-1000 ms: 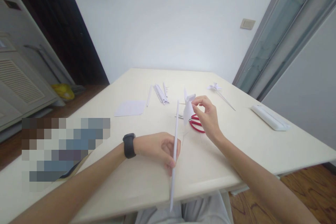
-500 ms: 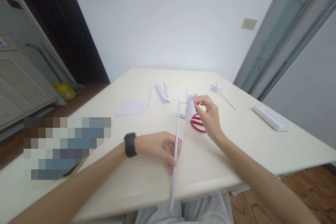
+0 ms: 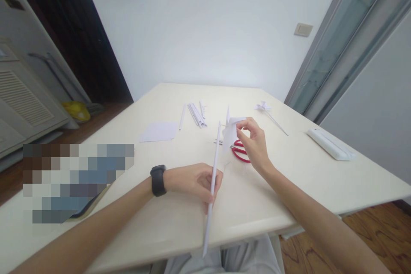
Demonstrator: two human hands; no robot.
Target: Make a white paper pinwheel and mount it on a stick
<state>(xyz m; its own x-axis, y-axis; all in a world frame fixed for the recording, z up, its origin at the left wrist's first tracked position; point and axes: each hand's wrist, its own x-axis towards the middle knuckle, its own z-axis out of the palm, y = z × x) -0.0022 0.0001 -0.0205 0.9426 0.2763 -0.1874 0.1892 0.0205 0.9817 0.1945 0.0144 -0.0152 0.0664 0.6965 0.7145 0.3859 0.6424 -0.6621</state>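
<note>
A long rolled paper stick [image 3: 211, 199] stands slanted in my left hand [image 3: 201, 182], its lower end past the table's front edge. Close to its top is a white paper pinwheel [image 3: 229, 138] with folded blades, and a short thin piece spans the small space between the two. With thumb and forefinger closed, my right hand [image 3: 255, 141] pinches at the right side of the pinwheel; the exact spot between the fingertips is hard to see. Behind and below the pinwheel lie red-handled scissors [image 3: 240, 154], partly hidden by it. Thin wire-like bits [image 3: 226, 165] rest nearby.
Square paper sheets [image 3: 159, 132] lie at left, beside a single paper stick [image 3: 183, 116] and a bundle of rolled sticks [image 3: 197, 115]. Another pinwheel on a stick [image 3: 263, 106] lies at the back right. A white packet [image 3: 330, 144] sits near the right edge. A blurred-out item [image 3: 83, 184] is at left.
The pinwheel has turned slightly and sits nearer the stick's top. The stick's lower end has swung a little to the left. Both hands keep their hold.
</note>
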